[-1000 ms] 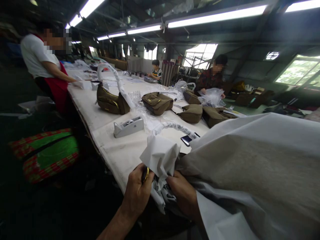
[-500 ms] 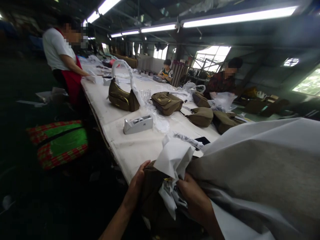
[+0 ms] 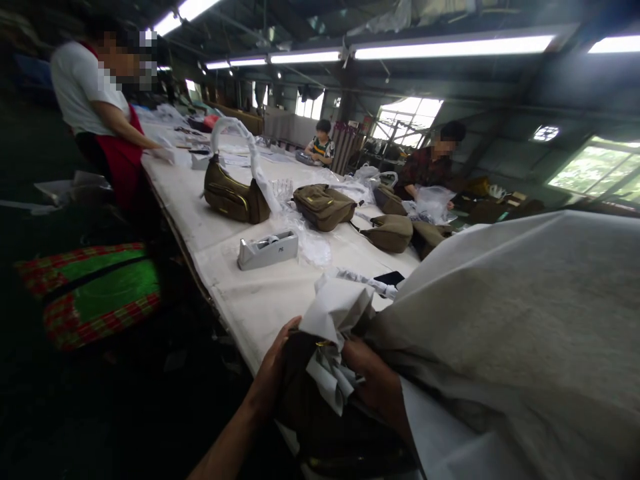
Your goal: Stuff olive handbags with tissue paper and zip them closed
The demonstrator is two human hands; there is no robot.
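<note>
An olive-brown handbag (image 3: 300, 393) with a gold zip stands tilted at the near edge of the table. My left hand (image 3: 273, 370) is closed round its left side, thumb along the upper rim. Crumpled white paper (image 3: 333, 310) sticks up out of the bag's opening. My right hand (image 3: 367, 370) is curled against this paper at the right of the opening; its fingertips are hidden in the folds. A large white sheet (image 3: 520, 320) bulges up on the right, beside my right forearm.
A grey tape dispenser (image 3: 269, 250) stands on the long white table (image 3: 225, 260). Beyond it are a handbag with a wrapped handle (image 3: 235, 193) and several more olive bags (image 3: 325, 207). A black flat object (image 3: 390, 279) lies nearby. Three people work around the table. A green and red checked bag (image 3: 95, 293) sits at lower left.
The view has swung slightly right, so the table things sit further left. My right hand is deeper among the paper folds at the bag's opening. My left hand keeps its hold.
</note>
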